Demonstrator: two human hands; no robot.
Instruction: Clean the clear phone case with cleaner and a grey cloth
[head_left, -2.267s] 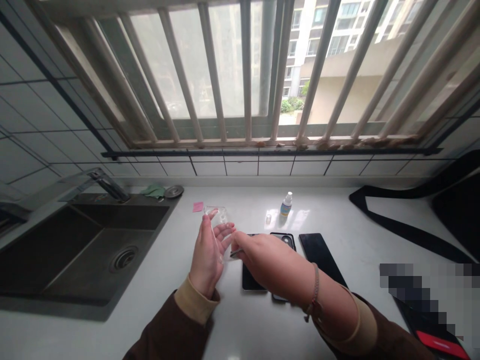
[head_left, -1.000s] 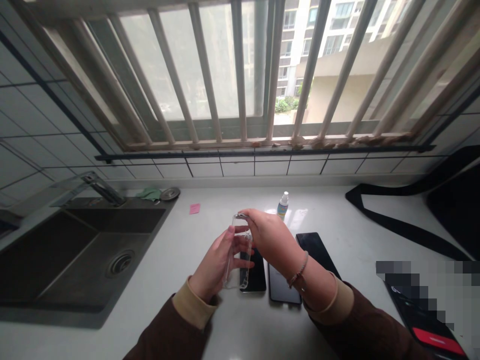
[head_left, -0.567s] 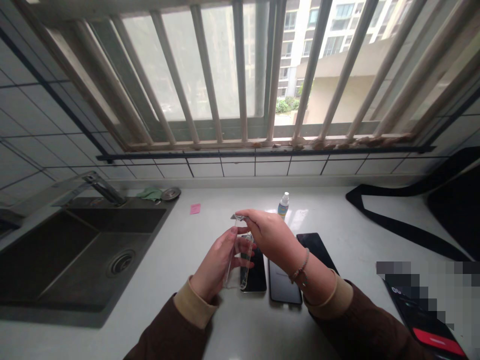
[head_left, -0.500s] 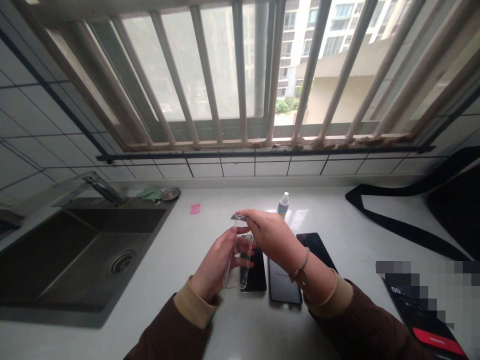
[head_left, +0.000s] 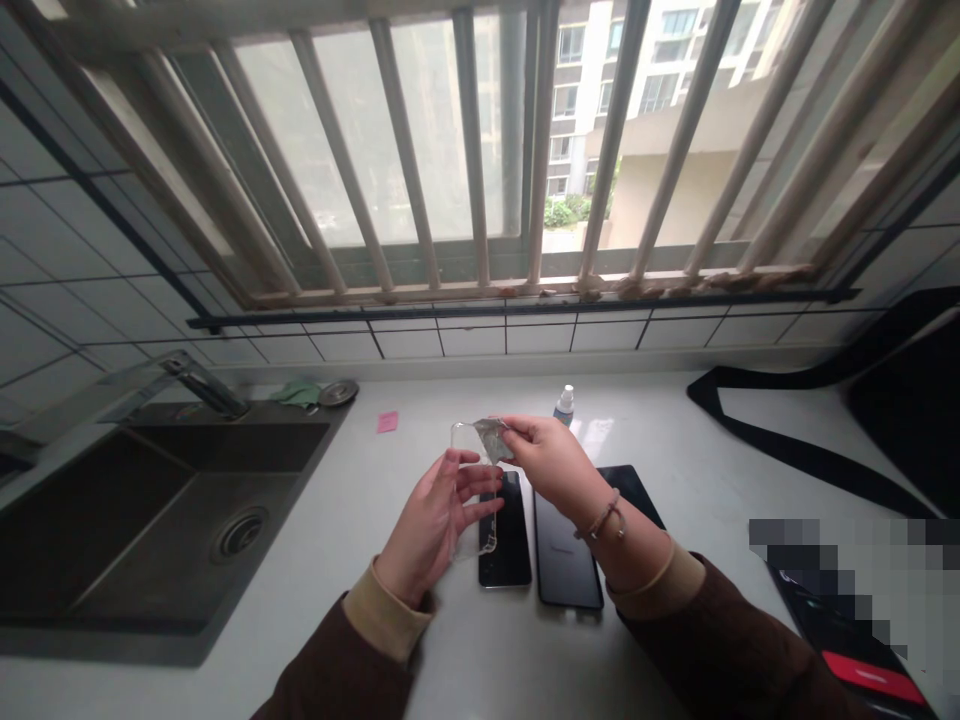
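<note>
My left hand [head_left: 435, 505] holds a clear phone case [head_left: 489, 546] upright, its fingers curled behind and through the see-through back. In my right hand [head_left: 551, 455] a small grey cloth [head_left: 491, 437] is pinched against the case's top right corner. Below the case, a black phone [head_left: 511, 550] lies face up on the white counter. Beside it rests a larger dark phone or tablet [head_left: 568, 565], partly under my right wrist. Another dark flat device [head_left: 631, 490] shows behind that wrist. Just beyond my right hand stands a small white-capped bottle [head_left: 565, 402], its lower part hidden.
A dark sink [head_left: 187, 530] with a chrome faucet [head_left: 206, 385] is at the left. Near its back corner lie a green cloth [head_left: 298, 392] and a metal drain strainer [head_left: 339, 393]. A pink sticky note [head_left: 387, 422] is on the counter; a black strap [head_left: 795, 455] lies at right.
The clear case has turned so its back faces me more. My right hand has shifted slightly, and the grey cloth now shows more widely at the case's corner.
</note>
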